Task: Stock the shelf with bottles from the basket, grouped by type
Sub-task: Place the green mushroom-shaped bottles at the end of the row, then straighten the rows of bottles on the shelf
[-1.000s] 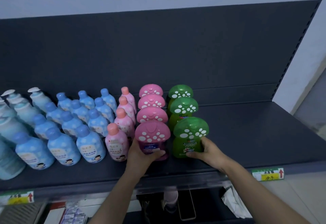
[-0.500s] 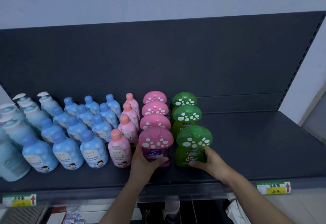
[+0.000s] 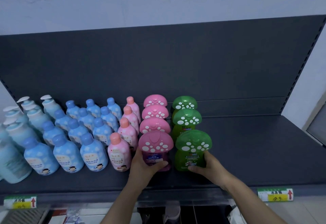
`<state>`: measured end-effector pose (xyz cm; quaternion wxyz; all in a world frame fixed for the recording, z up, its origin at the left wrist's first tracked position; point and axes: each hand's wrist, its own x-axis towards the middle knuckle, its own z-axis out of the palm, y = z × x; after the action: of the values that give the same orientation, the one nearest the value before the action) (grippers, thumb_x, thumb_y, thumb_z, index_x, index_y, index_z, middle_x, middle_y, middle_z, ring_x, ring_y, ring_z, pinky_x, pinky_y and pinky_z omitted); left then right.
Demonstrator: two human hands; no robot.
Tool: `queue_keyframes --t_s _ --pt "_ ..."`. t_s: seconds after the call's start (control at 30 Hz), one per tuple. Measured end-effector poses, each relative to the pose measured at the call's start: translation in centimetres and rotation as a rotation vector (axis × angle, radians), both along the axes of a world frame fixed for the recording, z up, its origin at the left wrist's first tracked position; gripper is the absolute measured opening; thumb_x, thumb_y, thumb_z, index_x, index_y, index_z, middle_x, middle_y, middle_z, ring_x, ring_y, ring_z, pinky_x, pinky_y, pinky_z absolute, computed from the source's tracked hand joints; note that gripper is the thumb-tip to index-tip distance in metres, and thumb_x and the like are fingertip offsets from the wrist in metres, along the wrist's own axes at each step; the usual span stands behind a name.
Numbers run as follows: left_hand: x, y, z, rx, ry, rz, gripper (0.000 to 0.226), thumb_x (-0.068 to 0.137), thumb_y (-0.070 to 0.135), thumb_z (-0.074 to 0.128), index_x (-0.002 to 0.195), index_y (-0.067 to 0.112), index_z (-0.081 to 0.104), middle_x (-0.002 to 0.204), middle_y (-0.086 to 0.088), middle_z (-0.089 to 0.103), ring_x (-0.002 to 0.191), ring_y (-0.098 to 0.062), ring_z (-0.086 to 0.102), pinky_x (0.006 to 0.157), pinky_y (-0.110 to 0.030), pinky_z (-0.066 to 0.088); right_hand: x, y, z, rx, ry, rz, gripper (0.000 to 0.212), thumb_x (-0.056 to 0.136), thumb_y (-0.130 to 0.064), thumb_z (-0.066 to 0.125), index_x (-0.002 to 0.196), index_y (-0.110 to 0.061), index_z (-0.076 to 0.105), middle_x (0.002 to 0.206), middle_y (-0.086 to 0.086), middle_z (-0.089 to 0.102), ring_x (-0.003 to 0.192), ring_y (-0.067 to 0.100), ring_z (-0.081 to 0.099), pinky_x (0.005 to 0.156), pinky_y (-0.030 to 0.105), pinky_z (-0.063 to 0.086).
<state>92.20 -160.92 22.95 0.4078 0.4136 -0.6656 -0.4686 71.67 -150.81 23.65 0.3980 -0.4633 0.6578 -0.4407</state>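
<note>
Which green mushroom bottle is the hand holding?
The front one, nearest the shelf edge. The right hand wraps its lower body, while the two green mushroom bottles behind it stand untouched.

Bottles [image 3: 155, 146] upright, colour-grouped rows, shelf [image 3: 247, 153]

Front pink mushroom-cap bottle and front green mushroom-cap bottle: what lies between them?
Nothing: the head view shows only bare dark shelf between the front pink bottle and front green bottle.
</note>
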Motion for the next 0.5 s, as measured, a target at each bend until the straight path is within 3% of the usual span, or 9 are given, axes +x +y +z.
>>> queue_keyframes --t_s 0.17,0.27,0.33,0.4,0.5 --pt "0.2 0.9 0.3 -0.052 -0.036 0.066 0.082 0.053 0.01 0.09 0.118 0.022 0.042 0.11 0.014 0.055 0.095 0.008 0.054 0.078 -0.004 0.045 -0.9 0.0 -0.3 0.04 0.056 0.045 0.048 0.078 -0.012 0.074 0.113 -0.029 0.046 0.108 -0.018 0.059 0.098 -0.009 0.055 0.075 0.002 0.043" --pt "1.5 3.0 0.6 -0.109 -0.052 0.099 0.093 0.058 0.011 0.088 0.131 0.026 0.033 0.128 0.016 0.046 0.112 0.006 0.048 0.09 -0.004 0.038 -3.2 0.8 -0.2 0.016 0.062 0.13 0.061 0.079 0.005 0.066 0.125 -0.027 0.042 0.12 -0.02 0.053 0.11 -0.008 0.051 0.085 0.005 0.041" --pt "3.1 4.6 2.0 -0.258 -0.065 0.11 0.084 0.062 0.021 0.082 0.13 0.036 0.035 0.134 0.027 0.043 0.122 0.011 0.042 0.099 -0.007 0.034 -5.2 1.3 -0.3 -0.034 0.025 0.127 0.063 0.074 0.018 0.056 0.123 -0.021 0.046 0.124 -0.013 0.057 0.118 -0.002 0.052 0.09 0.008 0.04" --pt "4.9 4.5 5.0 -0.419 -0.067 0.108 0.068 0.063 0.024 0.073 0.123 0.042 0.047 0.126 0.034 0.049 0.118 0.02 0.041 0.094 0.001 0.032 -7.0 0.7 -0.1 -0.09 0.001 0.031 0.054 0.075 0.024 0.051 0.115 -0.013 0.051 0.122 0.003 0.06 0.12 0.015 0.054 0.089 0.012 0.044" --pt "5.9 -0.5 10.7 -0.459 -0.047 0.039 0.045 0.071 0.026 0.064 0.112 0.042 0.052 0.113 0.025 0.06 0.108 0.014 0.052 0.084 0.002 0.037 -8.8 -2.5 1.2 -0.132 -0.01 -0.134 0.042 0.08 0.025 0.05 0.108 -0.005 0.051 0.113 0.015 0.059 0.103 0.024 0.056 0.077 0.01 0.05"
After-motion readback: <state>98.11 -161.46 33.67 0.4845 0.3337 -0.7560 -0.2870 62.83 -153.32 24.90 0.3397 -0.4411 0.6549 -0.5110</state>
